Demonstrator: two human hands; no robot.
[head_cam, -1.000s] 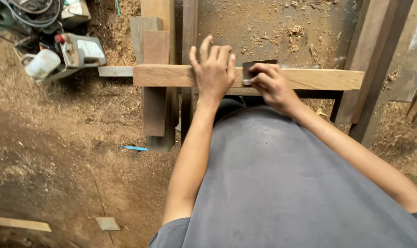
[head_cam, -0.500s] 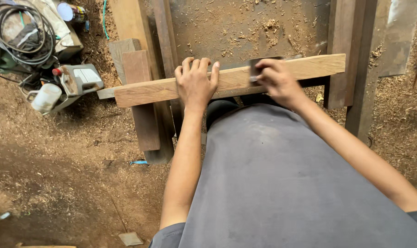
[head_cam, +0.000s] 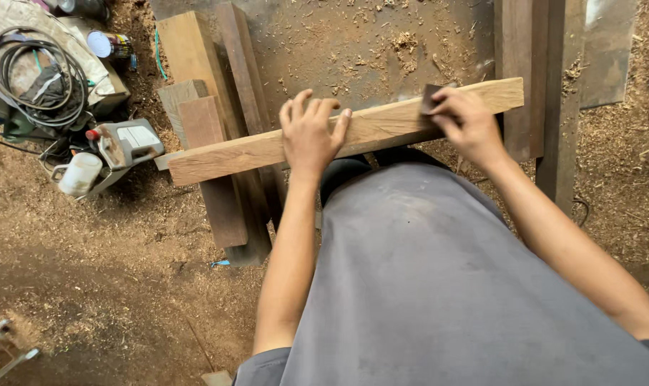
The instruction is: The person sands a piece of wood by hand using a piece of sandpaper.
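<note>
A long pale wooden board (head_cam: pixel 246 151) lies tilted across the front edge of a dusty workbench (head_cam: pixel 360 50), its right end higher. My left hand (head_cam: pixel 308 130) presses flat on the board's middle with the fingers spread. My right hand (head_cam: pixel 466 123) grips a small dark sanding block (head_cam: pixel 431 98) and holds it against the board's top near the right end. My grey shirt fills the lower right of the view.
Stacked timber offcuts (head_cam: pixel 203 121) lean under the board on the left. A power planer (head_cam: pixel 128 143), a white mug (head_cam: pixel 77 174), a coiled cable (head_cam: pixel 35 75) and a can (head_cam: pixel 108 45) sit on the sawdust floor at left. Upright dark planks (head_cam: pixel 532 71) stand at right.
The board has tilted further, right end up, and the view has drifted. My left hand stays flat on the board and my right hand keeps the block at the right end.
</note>
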